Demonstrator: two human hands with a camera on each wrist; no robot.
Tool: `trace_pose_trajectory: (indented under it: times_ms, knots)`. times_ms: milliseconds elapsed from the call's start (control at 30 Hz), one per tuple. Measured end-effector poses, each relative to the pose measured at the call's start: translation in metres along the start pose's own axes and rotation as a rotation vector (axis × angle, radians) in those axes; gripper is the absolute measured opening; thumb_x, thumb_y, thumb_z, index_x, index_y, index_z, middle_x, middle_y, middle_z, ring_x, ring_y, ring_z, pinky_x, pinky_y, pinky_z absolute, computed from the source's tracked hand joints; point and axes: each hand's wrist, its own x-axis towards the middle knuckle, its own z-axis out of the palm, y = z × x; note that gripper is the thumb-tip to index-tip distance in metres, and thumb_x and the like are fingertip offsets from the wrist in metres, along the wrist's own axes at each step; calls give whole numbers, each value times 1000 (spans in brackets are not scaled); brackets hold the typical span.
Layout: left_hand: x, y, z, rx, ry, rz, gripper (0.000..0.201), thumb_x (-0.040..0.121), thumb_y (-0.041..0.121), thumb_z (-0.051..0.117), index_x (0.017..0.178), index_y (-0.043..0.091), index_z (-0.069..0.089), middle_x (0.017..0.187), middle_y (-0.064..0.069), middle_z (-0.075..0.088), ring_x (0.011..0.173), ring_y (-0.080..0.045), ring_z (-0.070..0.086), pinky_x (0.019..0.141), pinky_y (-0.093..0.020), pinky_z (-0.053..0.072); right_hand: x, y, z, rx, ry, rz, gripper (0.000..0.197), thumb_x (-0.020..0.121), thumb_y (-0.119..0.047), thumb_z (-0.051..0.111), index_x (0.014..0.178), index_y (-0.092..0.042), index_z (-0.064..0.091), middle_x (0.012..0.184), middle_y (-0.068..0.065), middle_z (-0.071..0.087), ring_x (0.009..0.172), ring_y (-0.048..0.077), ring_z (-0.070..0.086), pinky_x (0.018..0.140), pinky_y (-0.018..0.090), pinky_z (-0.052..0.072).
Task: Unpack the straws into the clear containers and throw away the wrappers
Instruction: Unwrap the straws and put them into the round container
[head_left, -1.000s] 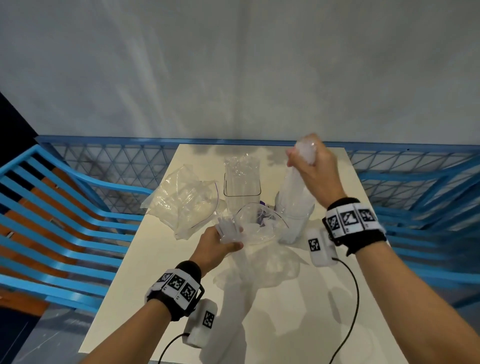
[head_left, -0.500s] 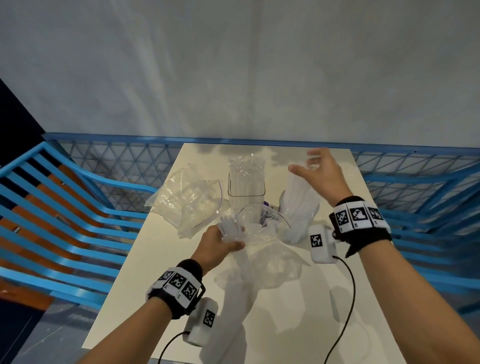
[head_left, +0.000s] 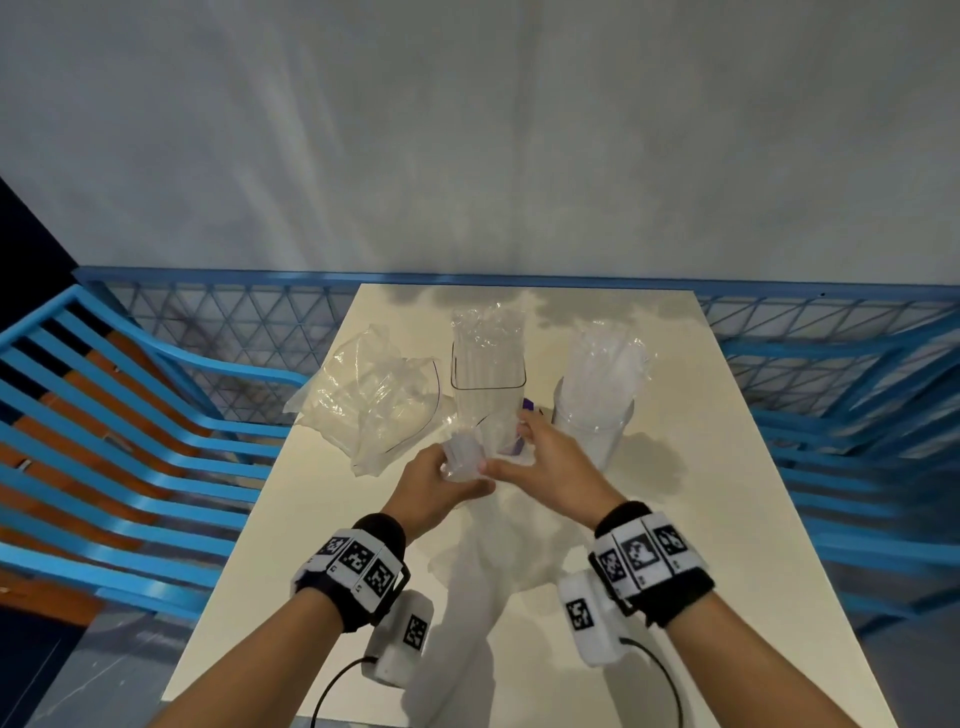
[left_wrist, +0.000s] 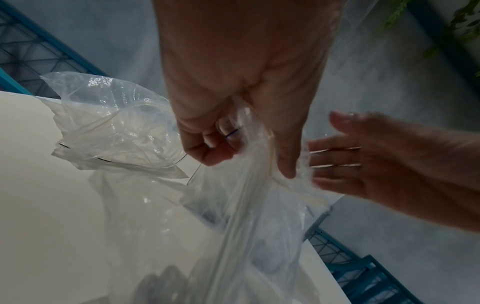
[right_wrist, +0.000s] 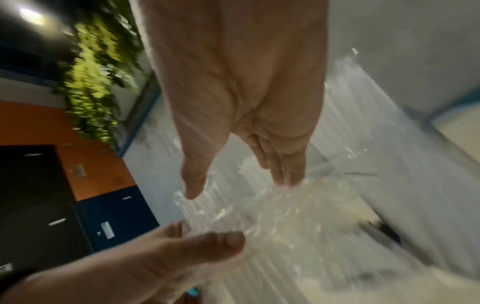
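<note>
My left hand (head_left: 441, 480) grips the bunched top of a clear bag of straws (head_left: 461, 457), fingers curled round it (left_wrist: 221, 152). The bag's body (left_wrist: 246, 216) hangs down onto the table. My right hand (head_left: 537, 457) is right beside it, fingers straight (left_wrist: 337, 162), thumb and fingertips touching the plastic (right_wrist: 239, 181). Behind the hands stands a square clear container (head_left: 488, 376) with straws. To the right a round clear container (head_left: 592, 431) holds a tall bunch of straws (head_left: 608, 358).
Crumpled empty wrappers (head_left: 374, 395) lie at the table's back left. The cream table (head_left: 727, 519) is narrow, with blue metal railings (head_left: 156, 415) close on the left, right and far sides. Cables trail from both wrist cameras near the front edge.
My right hand let go of the straws standing in the round container and came down and left to the bag. My left hand kept its grip in place.
</note>
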Motion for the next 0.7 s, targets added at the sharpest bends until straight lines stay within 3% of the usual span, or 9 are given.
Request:
trace_pose_trajectory:
  times_ms: [100,200,233,300,367,433,500,567,700]
  knots:
    - [-4,6,4,-63,-64,-12,48,63,26,83,107,16,70,105,-11,72,97,-25,70,86,-35,59,9,2,18,83,-78,15,92,71,-53,75,146,-19,33,139,-2,49,127,14,47,100,27,39]
    - [-8,12,6,-97,-142,-12,42,72,8,81,111,12,67,106,-6,72,95,-17,66,81,-21,54,14,0,29,183,7,-33,46,81,-39,71,117,-15,55,109,-2,63,102,14,58,80,21,45]
    - [-10,14,5,-98,-171,-4,44,72,11,83,112,14,66,110,-3,71,95,-16,63,82,-21,52,16,0,31,218,67,-44,32,85,-36,67,104,-12,58,100,0,65,94,16,61,76,24,48]
    - [-13,15,3,-109,-206,-4,54,71,13,85,120,21,64,119,1,66,97,-15,63,82,-21,53,18,3,33,268,157,-65,22,92,-31,58,91,-9,61,89,5,68,85,21,64,76,32,53]
    - [-15,14,0,-118,-202,-15,62,71,8,84,127,22,60,119,-1,63,91,-12,65,77,-17,54,17,5,29,264,205,-86,22,97,-28,53,84,-12,59,78,-2,62,73,11,60,66,21,47]
    - [-14,11,-5,-124,-170,-27,60,71,5,83,126,19,62,112,-7,62,83,-11,65,72,-16,52,19,5,19,265,246,-101,25,98,-26,50,86,-8,61,75,-8,60,70,-1,56,64,18,40]
    - [-12,9,-12,-154,-122,-50,54,72,1,81,120,19,64,102,-5,60,79,-14,63,71,-19,54,23,3,5,309,292,-102,32,100,-24,47,83,-5,66,75,-6,66,72,4,61,71,21,44]
    - [-11,8,-18,-144,-89,-77,49,74,-2,79,115,21,64,94,0,58,74,-14,61,69,-21,55,26,-1,-13,367,351,-83,37,100,-26,46,75,-10,67,74,-2,69,77,17,67,81,27,49]
    - [-6,4,-27,-104,-66,-102,47,76,0,78,116,21,63,95,1,58,74,-14,59,67,-22,52,27,-20,-60,498,439,-101,38,100,-30,45,80,-7,68,81,11,73,79,22,70,79,33,53]
